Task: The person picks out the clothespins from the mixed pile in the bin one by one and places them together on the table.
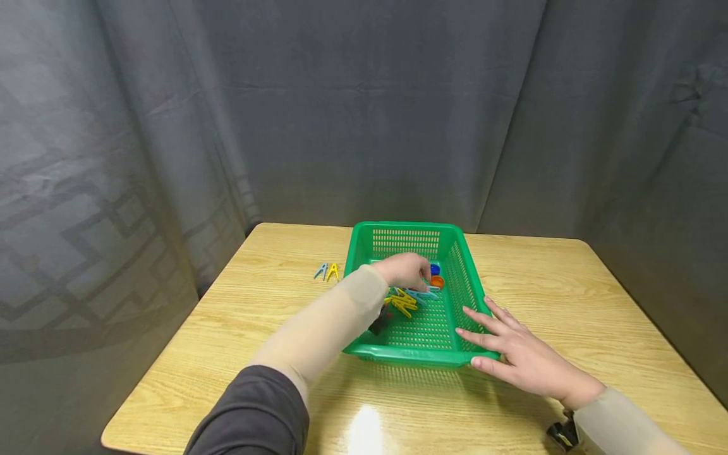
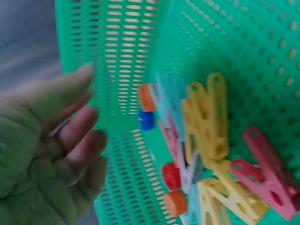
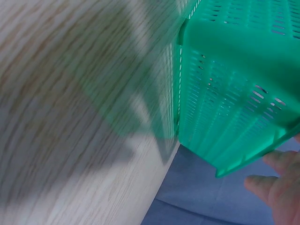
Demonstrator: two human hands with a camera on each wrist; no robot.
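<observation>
A green plastic basket (image 1: 398, 357) stands on the table. My left hand (image 1: 405, 270) reaches down inside it, fingers bent loosely above the clothespins; the left wrist view shows nothing between thumb and fingers of that hand (image 2: 61, 145). Yellow clothespins (image 1: 402, 304) and light blue clothespins (image 1: 421, 296) lie heaped on the basket floor, with pink clothespins (image 2: 269, 173) among them. Beside the heap are an orange cap (image 1: 436, 282), a blue cap (image 1: 435, 269) and a red cap (image 2: 171, 176). With fingers spread, my right hand (image 1: 523, 354) rests on the basket's near right rim.
Left of the basket, a light blue clothespin (image 1: 321, 271) and a yellow clothespin (image 1: 333, 272) lie side by side on the wooden table (image 1: 239, 354). Grey curtains (image 1: 364, 126) hang behind and at both sides.
</observation>
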